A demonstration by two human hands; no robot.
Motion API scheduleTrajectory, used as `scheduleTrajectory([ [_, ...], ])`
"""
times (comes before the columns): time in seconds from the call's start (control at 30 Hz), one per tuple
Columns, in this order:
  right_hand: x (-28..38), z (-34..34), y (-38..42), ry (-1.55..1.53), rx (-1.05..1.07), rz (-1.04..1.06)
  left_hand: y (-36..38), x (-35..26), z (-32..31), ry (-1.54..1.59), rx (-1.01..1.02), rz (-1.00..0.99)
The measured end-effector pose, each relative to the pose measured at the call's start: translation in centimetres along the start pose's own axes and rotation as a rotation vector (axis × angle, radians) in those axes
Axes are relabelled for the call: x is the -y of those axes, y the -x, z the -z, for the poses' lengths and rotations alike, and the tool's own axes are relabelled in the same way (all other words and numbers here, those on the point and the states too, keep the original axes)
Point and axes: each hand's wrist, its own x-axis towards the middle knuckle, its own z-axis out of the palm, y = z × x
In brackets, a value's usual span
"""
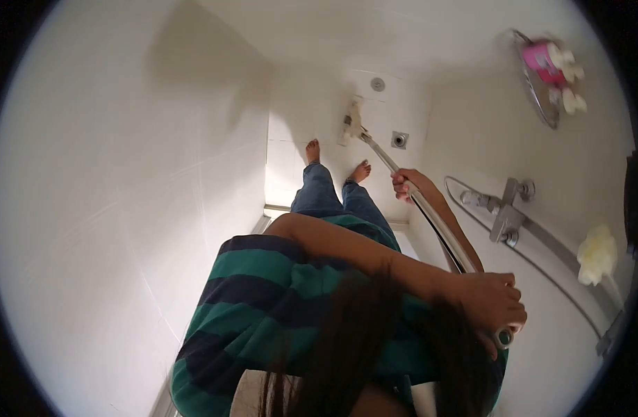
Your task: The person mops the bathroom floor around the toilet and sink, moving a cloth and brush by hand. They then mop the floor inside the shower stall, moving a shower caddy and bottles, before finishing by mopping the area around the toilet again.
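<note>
A mop with a long metal handle (440, 226) slants from the lower right toward the floor. Its pale flat head (353, 121) lies on the white tiles, just ahead of my bare feet. My left hand (489, 302) reaches across my body and wraps around the top end of the handle, whose round tip shows below the fist. Farther down the handle, my right hand (410, 184) is closed around it.
A square floor drain (399, 140) and a round one (378, 84) are near the mop head. Along the right wall are a shower mixer (510, 210) with its hose, a yellow bath puff (597, 255), and a wire rack (537, 94) of pink bottles. White walls stand close on both sides.
</note>
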Motion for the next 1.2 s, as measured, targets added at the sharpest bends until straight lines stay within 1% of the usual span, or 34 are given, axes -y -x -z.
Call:
scheduleTrajectory([
  [0.03, 1.2, -1.9, -1.7, 0.052, 0.019, 0.01, 0.5, -0.2, 2.6, -0.022, -0.026, -0.004],
  [0.07, 2.5, -4.0, -3.5, 0.101, 0.038, 0.021, 1.6, -0.2, 5.2, -0.026, -0.079, 0.034],
  [0.13, 5.3, -7.2, -8.5, 0.101, 0.051, -0.051, 5.3, 0.4, 11.1, 0.003, -0.195, 0.094],
  [0.2, 7.2, -13.9, -9.0, 0.131, -0.002, -0.03, 9.8, 2.2, 15.7, -0.456, -0.055, 0.104],
  [0.23, 8.6, -16.5, -7.7, 0.143, -0.032, -0.014, 10.6, 2.6, 17.1, -0.575, -0.103, 0.186],
  [0.27, 9.9, -18.3, -7.2, 0.148, 0.004, 0.109, 12.0, 2.8, 19.0, -0.688, -0.16, 0.268],
  [0.3, 11.2, -19.7, -6.8, 0.153, 0.041, 0.232, 13.4, 2.5, 21.3, -0.565, -0.315, 0.319],
  [0.33, 12.6, -20.1, -7.6, 0.045, 0.17, 0.214, 15.3, 2.0, 24.0, -0.437, -0.464, 0.363],
  [0.37, 14.1, -20.6, -8.4, -0.061, 0.296, 0.182, 17.5, 2.0, 26.7, -0.444, -0.593, 0.38],
  [0.4, 15.3, -20.4, -9.6, -0.279, 0.51, 0.0, 19.9, 2.2, 29.0, -0.455, -0.718, 0.394],
  [0.43, 15.5, -20.6, -10.8, -0.259, 0.478, -0.052, 22.7, 3.0, 31.0, -0.495, -0.758, 0.47],
  [0.47, 15.5, -20.7, -11.7, -0.074, 0.433, -0.097, 25.5, 4.6, 32.6, -0.538, -0.796, 0.543],
  [0.53, 14.0, -21.7, -12.5, -0.067, 0.479, -0.138, 32.3, 10.4, 34.4, -0.638, -0.569, 0.719],
  [0.6, 12.9, -27.3, -6.3, 0.678, -0.051, 0.145, 34.7, 14.7, 34.7, -0.725, -0.309, 0.709],
  [0.67, 13.2, -25.9, -2.8, 0.77, -0.051, 0.303, 35.8, 19.4, 33.5, -0.52, -0.067, 0.935],
  [0.73, 15.0, -25.8, 3.7, 0.878, 0.064, 0.185, 33.9, 19.5, 32.6, -0.282, -0.163, 0.953],
  [0.8, 14.6, -26.3, 8.8, 1.11, -0.156, 0.015, 34.7, 23.8, 30.1, -0.479, -0.002, 0.821],
  [0.83, 14.2, -26.3, 10.0, 1.328, -0.263, -0.08, 34.3, 24.5, 29.8, -0.571, 0.077, 0.744],
  [0.87, 13.9, -26.5, 10.9, 1.54, -0.37, -0.187, 33.9, 25.2, 29.4, -0.536, 0.123, 0.779],
  [0.9, 13.8, -28.9, 11.9, 1.593, -0.501, -0.368, 32.1, 23.8, 29.5, -0.507, 0.17, 0.816],
  [0.93, 13.5, -29.3, 13.2, 1.732, -0.522, -0.277, 31.2, 23.2, 29.3, -0.482, 0.219, 0.853],
  [0.97, 13.2, -29.0, 14.5, 1.869, -0.535, -0.184, 31.0, 23.9, 29.1, -0.472, 0.184, 0.86],
  [1.0, 12.7, -28.4, 15.5, 2.003, -0.543, -0.096, 31.4, 24.7, 29.8, -0.52, 0.192, 0.771],
  [1.03, 11.8, -27.1, 16.4, 2.159, -0.615, 0.11, 31.1, 24.0, 31.1, -0.526, 0.276, 0.833],
  [1.07, 11.6, -26.7, 16.1, 2.209, -0.673, 0.199, 30.7, 23.3, 33.0, -0.54, 0.365, 0.89],
  [1.13, 11.2, -26.4, 15.1, 2.302, -0.817, 0.399, 32.2, 23.7, 35.4, -0.6, 0.247, 0.942],
  [1.17, 11.8, -26.4, 14.2, 2.373, -0.892, 0.499, 33.0, 24.5, 36.4, -0.645, 0.196, 0.92],
  [1.2, 13.1, -26.3, 12.7, 2.383, -0.891, 0.572, 33.8, 25.3, 37.2, -0.679, 0.144, 0.901],
])
